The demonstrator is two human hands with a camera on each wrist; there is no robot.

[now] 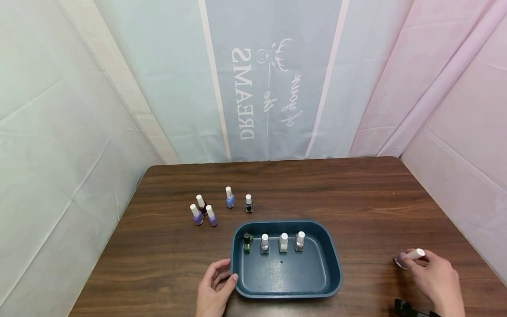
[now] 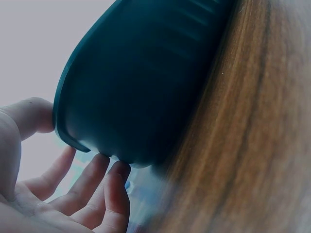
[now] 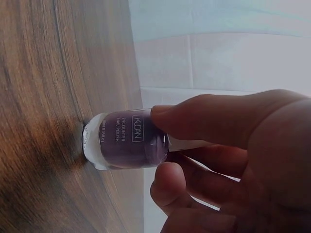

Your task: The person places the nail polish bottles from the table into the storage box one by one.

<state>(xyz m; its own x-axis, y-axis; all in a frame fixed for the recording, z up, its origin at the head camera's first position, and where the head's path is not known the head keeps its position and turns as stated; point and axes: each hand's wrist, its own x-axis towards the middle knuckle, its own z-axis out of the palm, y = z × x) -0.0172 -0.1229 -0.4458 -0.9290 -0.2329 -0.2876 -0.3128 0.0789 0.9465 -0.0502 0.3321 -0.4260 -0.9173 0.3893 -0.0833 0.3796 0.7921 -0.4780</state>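
Observation:
At the table's right side, my right hand (image 1: 437,275) pinches a purple nail polish bottle (image 3: 129,141) with a white cap between thumb and fingers. The bottle leans, its base right at the wood. My left hand (image 1: 215,286) holds the near left corner of a dark blue tray (image 1: 285,294); in the left wrist view, the thumb is at the rim and fingertips touch the outer wall. Along the tray's far side stand a green polish bottle (image 1: 247,243) with a black cap, and white-capped bottles: a clear one (image 1: 265,244), a white one (image 1: 283,243) and a greyish one (image 1: 299,241).
Behind the tray, to the left, several white-capped bottles stand on the wooden table (image 1: 158,264): two purple (image 1: 197,216), a dark one (image 1: 202,207), a blue one (image 1: 230,200) and a black one (image 1: 248,204). Fabric curtains (image 1: 269,145) enclose the table's back and sides.

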